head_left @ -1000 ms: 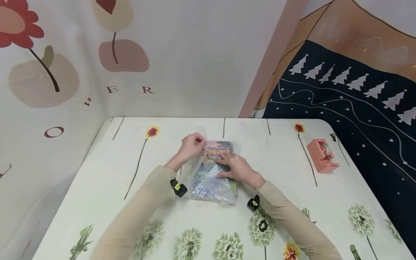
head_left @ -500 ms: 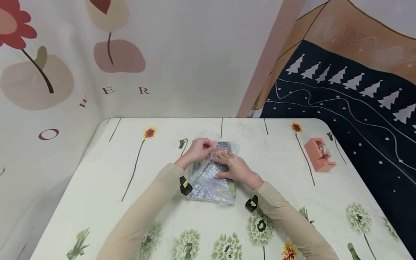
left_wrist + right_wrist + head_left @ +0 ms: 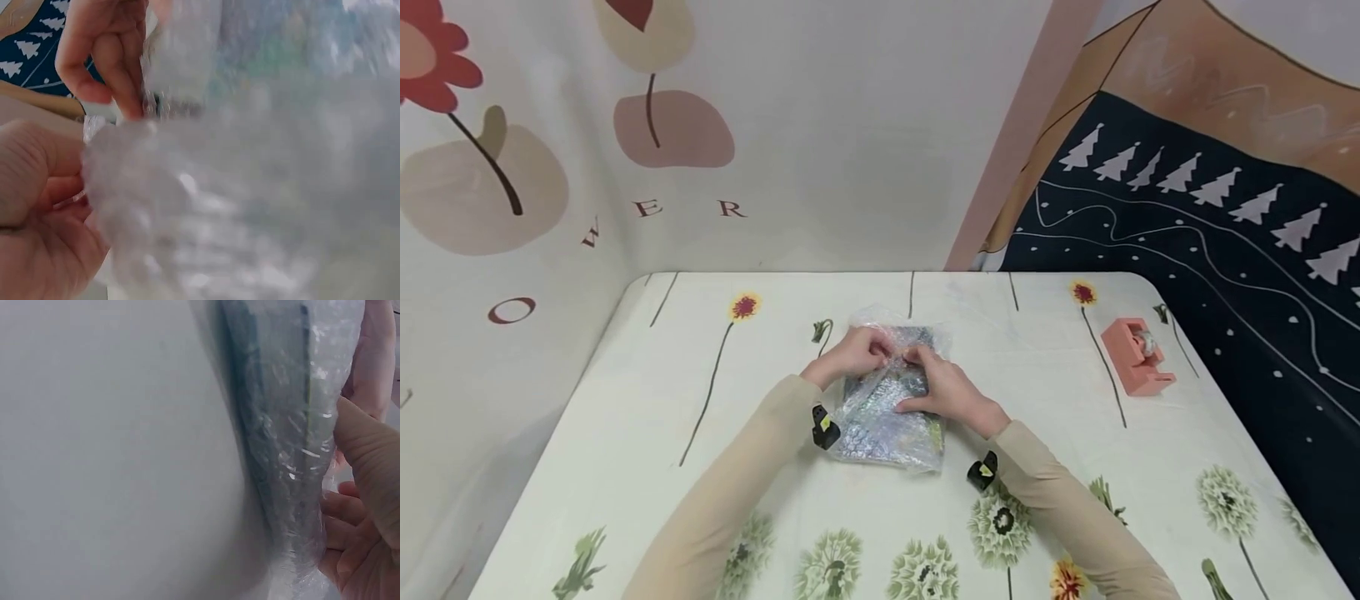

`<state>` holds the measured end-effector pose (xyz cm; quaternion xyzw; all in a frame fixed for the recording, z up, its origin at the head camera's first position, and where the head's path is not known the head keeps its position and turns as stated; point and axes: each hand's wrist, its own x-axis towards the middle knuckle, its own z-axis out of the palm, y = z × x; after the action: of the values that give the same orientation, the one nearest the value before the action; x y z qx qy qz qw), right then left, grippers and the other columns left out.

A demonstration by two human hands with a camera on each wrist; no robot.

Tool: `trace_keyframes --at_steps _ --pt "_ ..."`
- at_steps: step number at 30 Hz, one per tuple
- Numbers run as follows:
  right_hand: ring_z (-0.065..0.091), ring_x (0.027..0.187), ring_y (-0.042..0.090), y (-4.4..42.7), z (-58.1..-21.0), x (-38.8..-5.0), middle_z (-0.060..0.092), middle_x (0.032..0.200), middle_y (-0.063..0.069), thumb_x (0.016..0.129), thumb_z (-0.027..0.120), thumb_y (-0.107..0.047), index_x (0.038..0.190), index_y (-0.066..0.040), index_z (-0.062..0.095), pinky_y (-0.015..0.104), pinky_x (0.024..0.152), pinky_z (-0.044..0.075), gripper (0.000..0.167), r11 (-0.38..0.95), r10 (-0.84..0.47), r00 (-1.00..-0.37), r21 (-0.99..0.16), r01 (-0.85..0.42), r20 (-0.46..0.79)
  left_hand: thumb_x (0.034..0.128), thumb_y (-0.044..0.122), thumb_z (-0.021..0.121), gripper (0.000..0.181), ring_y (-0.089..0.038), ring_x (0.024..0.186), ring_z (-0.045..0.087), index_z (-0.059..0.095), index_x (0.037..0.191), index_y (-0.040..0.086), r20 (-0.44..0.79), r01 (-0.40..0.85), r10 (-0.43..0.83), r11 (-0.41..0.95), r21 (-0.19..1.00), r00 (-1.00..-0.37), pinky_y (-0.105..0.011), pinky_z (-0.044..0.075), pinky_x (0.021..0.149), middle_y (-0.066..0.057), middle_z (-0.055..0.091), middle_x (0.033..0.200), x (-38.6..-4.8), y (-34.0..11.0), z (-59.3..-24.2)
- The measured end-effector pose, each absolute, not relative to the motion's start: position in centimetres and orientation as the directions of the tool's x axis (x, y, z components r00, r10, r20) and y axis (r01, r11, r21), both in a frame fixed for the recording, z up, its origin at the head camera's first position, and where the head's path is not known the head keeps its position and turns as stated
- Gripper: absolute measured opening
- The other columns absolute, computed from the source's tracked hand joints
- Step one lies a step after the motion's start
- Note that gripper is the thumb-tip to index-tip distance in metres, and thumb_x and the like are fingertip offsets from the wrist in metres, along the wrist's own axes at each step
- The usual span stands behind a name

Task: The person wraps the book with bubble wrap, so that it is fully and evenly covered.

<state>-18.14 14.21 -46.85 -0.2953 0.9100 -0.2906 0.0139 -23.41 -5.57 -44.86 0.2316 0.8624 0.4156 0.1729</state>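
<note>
Clear bubble wrap (image 3: 887, 432) covers a flat printed item (image 3: 917, 335) on the counter (image 3: 1030, 333), below both hands. The left hand (image 3: 856, 352) pinches a loose edge of film near the item's far end. The right hand (image 3: 953, 392), more spread half a second ago, now has its fingertips drawn in beside it, thumb apart; both hands seem busy with that film.
</note>
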Motion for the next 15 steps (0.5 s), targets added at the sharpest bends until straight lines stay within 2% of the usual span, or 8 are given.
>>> trace_keyframes --at_steps 4,7,15 --pt "0.053 0.116 0.028 14.20 -46.96 -18.17 0.054 0.126 0.015 0.068 0.083 -0.035 0.139 0.000 0.031 0.039 0.096 0.045 0.094 0.638 -0.550 -0.821 -0.558 -0.531 0.152 0.0752 -0.005 0.061 0.026 -0.015 0.074 0.057 0.070 0.099 -0.001 -0.038 0.422 0.620 0.576 0.700 -0.783 -0.024 0.048 0.066 -0.010 0.066 0.093 -23.47 -5.92 -44.78" --pt "0.051 0.116 0.028 14.17 -47.05 -18.16 0.049 0.129 0.016 0.069 0.082 -0.034 0.144 0.002 0.025 0.040 0.097 0.044 0.100 0.626 -0.565 -0.811 -0.560 -0.543 0.155 0.0770 0.002 0.067 0.023 -0.023 0.091 0.055 0.072 0.100 0.005 -0.004 0.502 0.635 0.615 0.608 -0.772 -0.034 0.047 0.081 -0.009 0.062 0.103 -23.30 -6.07 -44.91" --pt "0.041 0.124 0.035 14.24 -47.05 -18.15 0.032 0.139 0.026 0.070 0.080 -0.041 0.130 0.008 0.049 0.043 0.099 0.043 0.083 0.677 -0.564 -0.810 -0.472 -0.564 0.160 0.0796 0.015 0.072 0.023 -0.037 0.121 0.037 0.069 0.103 0.012 0.044 0.578 0.656 0.628 0.521 -0.753 -0.051 0.034 0.100 -0.017 0.042 0.137 -23.06 -6.38 -45.69"
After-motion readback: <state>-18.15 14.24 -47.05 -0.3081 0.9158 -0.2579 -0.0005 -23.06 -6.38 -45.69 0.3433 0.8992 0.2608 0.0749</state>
